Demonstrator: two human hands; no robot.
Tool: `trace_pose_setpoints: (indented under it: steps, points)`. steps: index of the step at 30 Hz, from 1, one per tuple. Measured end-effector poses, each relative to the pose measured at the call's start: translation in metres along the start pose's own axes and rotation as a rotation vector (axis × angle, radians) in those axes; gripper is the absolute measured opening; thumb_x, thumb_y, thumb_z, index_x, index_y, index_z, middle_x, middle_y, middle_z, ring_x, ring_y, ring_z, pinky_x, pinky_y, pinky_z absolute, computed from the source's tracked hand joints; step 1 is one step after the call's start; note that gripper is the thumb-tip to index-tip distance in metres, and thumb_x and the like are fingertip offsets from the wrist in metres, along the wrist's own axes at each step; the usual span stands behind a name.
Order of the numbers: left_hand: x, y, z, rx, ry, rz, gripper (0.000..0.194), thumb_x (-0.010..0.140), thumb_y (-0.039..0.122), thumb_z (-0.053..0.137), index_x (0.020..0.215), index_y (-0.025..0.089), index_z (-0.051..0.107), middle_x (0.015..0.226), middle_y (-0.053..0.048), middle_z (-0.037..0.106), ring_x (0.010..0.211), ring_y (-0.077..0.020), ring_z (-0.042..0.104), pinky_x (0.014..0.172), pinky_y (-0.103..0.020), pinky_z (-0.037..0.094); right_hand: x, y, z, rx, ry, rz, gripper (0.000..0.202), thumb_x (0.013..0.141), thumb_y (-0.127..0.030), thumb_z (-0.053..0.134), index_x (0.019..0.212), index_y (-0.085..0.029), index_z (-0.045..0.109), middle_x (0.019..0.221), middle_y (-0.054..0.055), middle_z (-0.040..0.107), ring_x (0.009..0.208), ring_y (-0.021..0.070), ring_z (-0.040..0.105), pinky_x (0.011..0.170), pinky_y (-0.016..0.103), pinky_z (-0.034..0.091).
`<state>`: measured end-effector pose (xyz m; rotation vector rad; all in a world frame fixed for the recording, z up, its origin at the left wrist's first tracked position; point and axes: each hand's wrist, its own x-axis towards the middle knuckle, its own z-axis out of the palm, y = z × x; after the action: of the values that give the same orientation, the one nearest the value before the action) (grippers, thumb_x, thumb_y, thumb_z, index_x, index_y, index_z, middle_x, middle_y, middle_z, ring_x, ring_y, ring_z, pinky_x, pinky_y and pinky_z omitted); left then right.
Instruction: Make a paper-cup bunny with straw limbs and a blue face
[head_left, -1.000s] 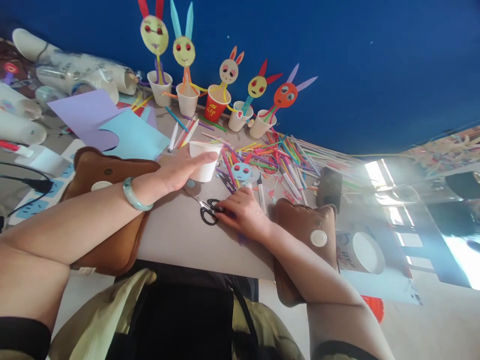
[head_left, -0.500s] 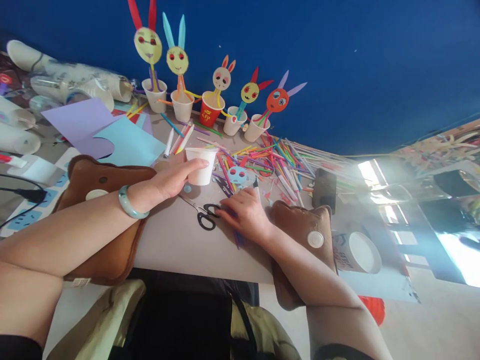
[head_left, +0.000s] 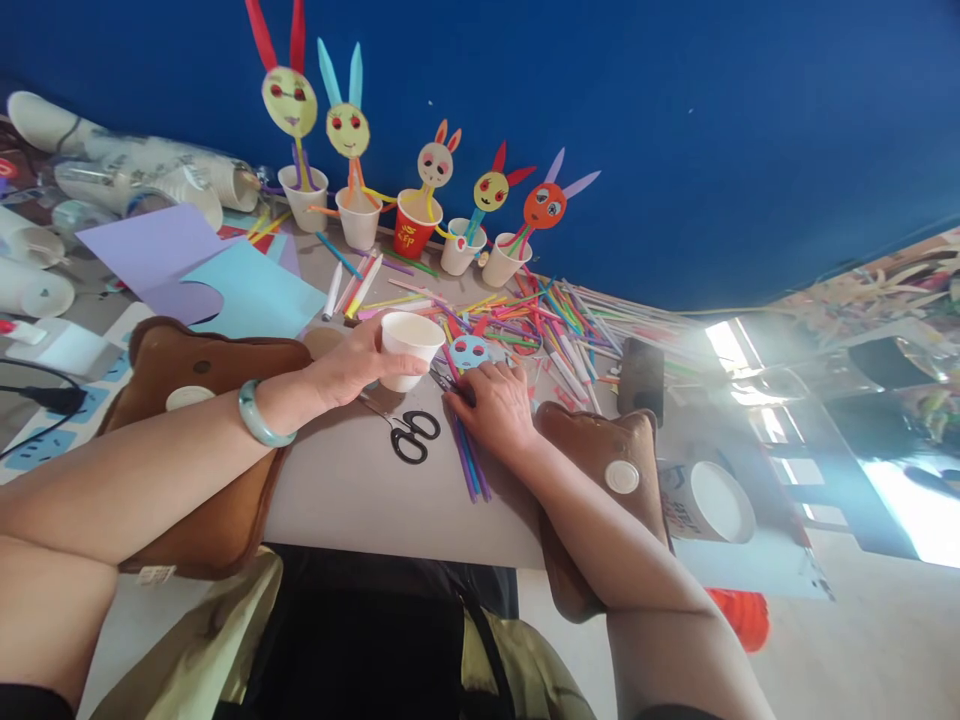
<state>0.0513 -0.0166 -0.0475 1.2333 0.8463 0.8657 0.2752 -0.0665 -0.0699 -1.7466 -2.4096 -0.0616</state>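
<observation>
My left hand [head_left: 360, 358] is closed round a white paper cup [head_left: 412, 338], its open mouth tilted partly towards me. My right hand [head_left: 495, 408] rests low over the table with fingers curled. Beneath its fingers is a dark object, mostly hidden, which I cannot make out. Purple and blue sticks [head_left: 471, 470] run out from under that hand towards the table's front edge. Just beyond it lies a light-blue paper face [head_left: 469, 351] with red eyes. A pair of black-handled scissors [head_left: 415, 437] lies on the table between my hands.
Several cups holding paper rabbit figures, among them a red cup [head_left: 417, 228], line the blue wall. Coloured sticks [head_left: 555, 325] are heaped at centre right. Purple paper [head_left: 150, 250] and blue paper [head_left: 255, 285] lie left. Brown cushions [head_left: 202, 480] sit under my forearms.
The cup in my left hand has come slightly nearer and tipped so its inside shows. My right hand has moved off the scissors' handle, slightly right and away, over the sticks.
</observation>
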Motion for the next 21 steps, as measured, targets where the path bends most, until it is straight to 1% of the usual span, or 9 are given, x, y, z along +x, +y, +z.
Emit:
trace_pose_setpoints:
  steps: [2,5,7,9,11,14,17,19,21]
  points:
    - [-0.001,-0.002,-0.001,0.139,-0.008,0.106,0.073,0.062,0.04,0.088,0.125,0.014,0.06,0.117,-0.011,0.071,0.108,-0.028,0.065,0.094,-0.04,0.054,0.0,-0.001,0.001,0.005,-0.013,0.016,0.014,0.089,-0.032,0.066,0.084,-0.019,0.066,0.086,0.008,0.068,0.088,0.0262,0.056,0.08,0.037,0.029]
    - [-0.003,-0.007,-0.002,0.385,-0.048,0.359,0.075,0.064,0.036,0.088,0.129,0.016,0.056,0.13,-0.014,0.065,0.122,-0.0312,0.059,0.108,-0.045,0.046,0.0,-0.001,0.003,0.009,-0.017,0.031,0.009,0.089,-0.028,0.064,0.088,-0.019,0.066,0.089,0.007,0.07,0.089,0.0249,0.057,0.078,0.036,0.027]
    - [-0.004,-0.009,-0.002,0.501,-0.085,0.497,0.073,0.067,0.032,0.086,0.13,0.017,0.053,0.134,-0.014,0.061,0.127,-0.0318,0.057,0.112,-0.045,0.044,-0.001,0.0,0.003,0.005,-0.017,0.028,0.012,0.09,-0.03,0.064,0.092,-0.018,0.066,0.089,0.007,0.071,0.089,0.0249,0.058,0.078,0.035,0.027]
    - [-0.006,-0.01,-0.001,0.571,-0.117,0.557,0.069,0.069,0.029,0.084,0.129,0.018,0.052,0.132,-0.014,0.062,0.126,-0.0313,0.058,0.111,-0.044,0.045,-0.001,0.001,0.003,-0.006,-0.021,0.023,0.012,0.09,-0.03,0.064,0.09,-0.018,0.066,0.086,0.007,0.071,0.088,0.0247,0.058,0.078,0.035,0.026]
    - [-0.007,-0.011,-0.001,0.601,-0.123,0.546,0.068,0.069,0.028,0.084,0.128,0.019,0.052,0.129,-0.012,0.063,0.124,-0.0309,0.059,0.108,-0.043,0.047,-0.001,0.001,0.004,-0.021,-0.025,0.022,0.011,0.089,-0.028,0.063,0.085,-0.019,0.066,0.084,0.007,0.071,0.087,0.0243,0.059,0.077,0.035,0.026]
    - [-0.008,-0.01,-0.002,0.567,-0.106,0.47,0.073,0.067,0.033,0.087,0.13,0.019,0.051,0.129,-0.012,0.062,0.121,-0.0304,0.06,0.106,-0.042,0.048,0.0,0.002,0.005,-0.026,-0.013,0.028,0.011,0.086,-0.025,0.06,0.078,-0.018,0.063,0.082,0.007,0.07,0.084,0.0235,0.059,0.077,0.035,0.027]
    - [-0.007,-0.006,-0.002,0.426,-0.115,0.332,0.078,0.066,0.037,0.089,0.131,0.018,0.051,0.124,-0.01,0.065,0.114,-0.0281,0.062,0.102,-0.04,0.049,0.0,0.003,0.003,0.047,0.022,0.046,0.011,0.085,-0.022,0.056,0.075,-0.019,0.059,0.076,0.005,0.068,0.078,0.0217,0.059,0.076,0.035,0.028]
    - [-0.006,-0.003,-0.001,0.298,-0.109,0.23,0.078,0.063,0.037,0.09,0.129,0.017,0.053,0.119,-0.01,0.068,0.11,-0.0272,0.063,0.1,-0.039,0.05,-0.001,0.003,0.0,0.156,0.061,0.067,0.011,0.085,-0.022,0.053,0.076,-0.02,0.056,0.071,0.003,0.065,0.073,0.0197,0.057,0.075,0.034,0.03]
    - [-0.005,-0.001,0.001,0.159,-0.09,0.143,0.074,0.062,0.035,0.09,0.125,0.015,0.058,0.116,-0.01,0.07,0.109,-0.0266,0.063,0.099,-0.038,0.05,-0.001,0.003,-0.003,0.298,0.126,0.105,0.01,0.086,-0.024,0.052,0.077,-0.021,0.053,0.068,0.0,0.062,0.068,0.0179,0.056,0.075,0.034,0.034]
